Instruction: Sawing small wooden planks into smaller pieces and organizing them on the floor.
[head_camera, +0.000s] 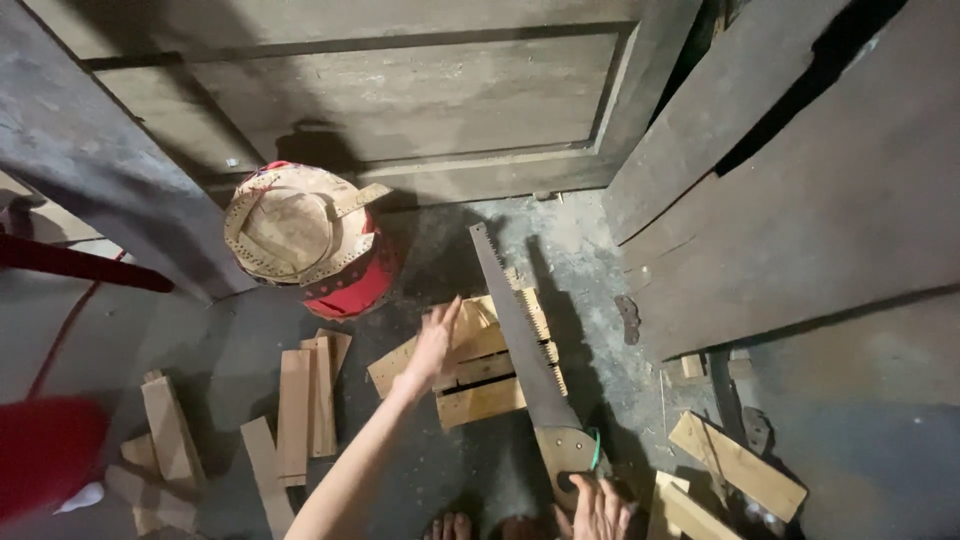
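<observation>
The saw (522, 330) lies across the boards (480, 365) mid-floor (590, 260). Left of them lie planks (305, 405), with the basket (305, 240) behind, near the door (400, 90).

left hand (435, 340): showing motion blur, fingers smearing together above the stacked wood pieces (480, 365), so contact is staying unclear
right hand (600, 508): being cut off by the bottom edge, only fingers and knuckles showing
saw handle (565, 455): lying partly under those fingers, so the grip is not showing fully
toes (450, 525): peeking in at the bottom edge, the feet running out of frame
red object (45, 450): being cropped by the lower left edge, its kind remaining untellable
wood scraps (150, 490): running off the bottom left
dark metal piece (628, 318): lying too small to identify
</observation>
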